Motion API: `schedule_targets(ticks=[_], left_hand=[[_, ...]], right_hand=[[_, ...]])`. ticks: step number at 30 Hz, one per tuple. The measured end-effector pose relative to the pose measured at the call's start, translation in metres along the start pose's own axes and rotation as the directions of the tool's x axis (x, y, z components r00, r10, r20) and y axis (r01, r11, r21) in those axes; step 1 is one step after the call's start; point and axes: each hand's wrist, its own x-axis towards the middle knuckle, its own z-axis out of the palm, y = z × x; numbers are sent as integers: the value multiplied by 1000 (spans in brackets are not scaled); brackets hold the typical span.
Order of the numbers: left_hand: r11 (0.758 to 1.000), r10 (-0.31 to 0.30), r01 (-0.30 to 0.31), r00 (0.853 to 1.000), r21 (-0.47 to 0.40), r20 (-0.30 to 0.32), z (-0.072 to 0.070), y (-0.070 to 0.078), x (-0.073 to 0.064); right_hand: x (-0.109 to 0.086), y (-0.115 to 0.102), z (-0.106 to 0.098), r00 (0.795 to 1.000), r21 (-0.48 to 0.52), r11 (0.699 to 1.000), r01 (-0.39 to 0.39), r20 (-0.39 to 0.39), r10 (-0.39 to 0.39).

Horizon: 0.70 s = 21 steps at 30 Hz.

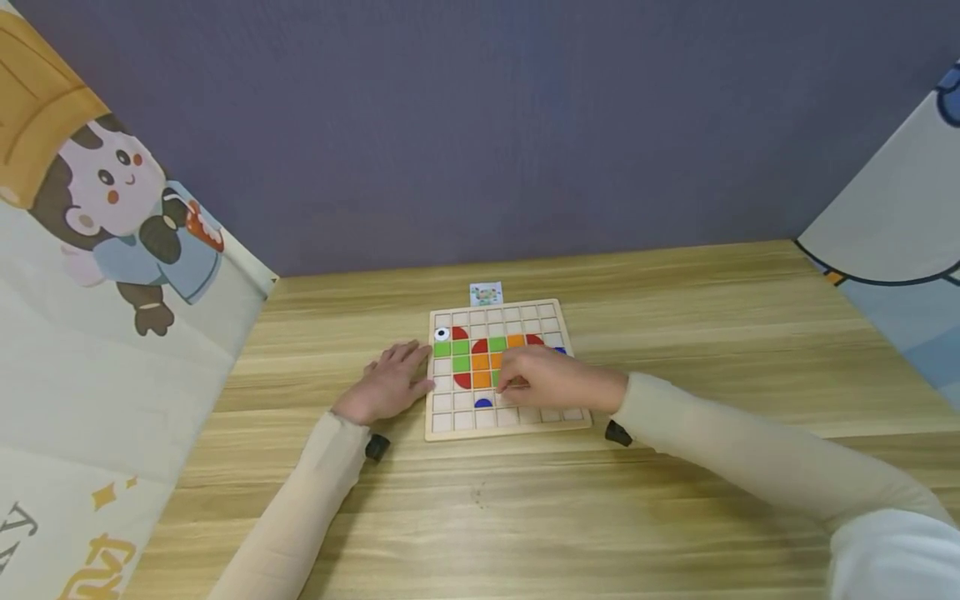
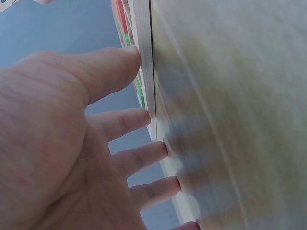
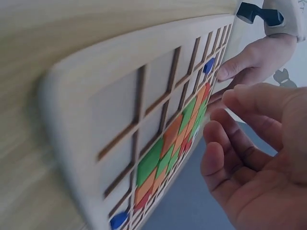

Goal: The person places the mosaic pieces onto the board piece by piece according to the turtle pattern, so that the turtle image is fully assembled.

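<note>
A wooden grid board lies on the table, with green, orange and red pieces in its cells. A round white piece with a black dot is at its upper left. The left hand rests beside the board's left edge, fingers spread, thumb touching the rim in the left wrist view. Over the board's right half is the right hand, fingers loosely bent, thumb near the index finger; no piece shows between them. A blue half-round piece sits in a lower cell near its fingertips. The right hand covers several cells.
A small picture card lies against the board's back edge. The wood-grain table extends around the board, with a dark partition behind it. A printed cloth hangs on the left.
</note>
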Motion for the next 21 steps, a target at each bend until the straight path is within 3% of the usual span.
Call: schedule_targets(ticks=[13, 21], left_hand=[[1000, 3, -3, 1000, 3, 15, -1, 2, 1], [1000, 2, -2, 1000, -1, 6, -1, 1, -2]], right_hand=[[-63, 24, -20, 995, -58, 995, -83, -58, 79], [-96, 34, -24, 991, -52, 990, -131, -37, 129]])
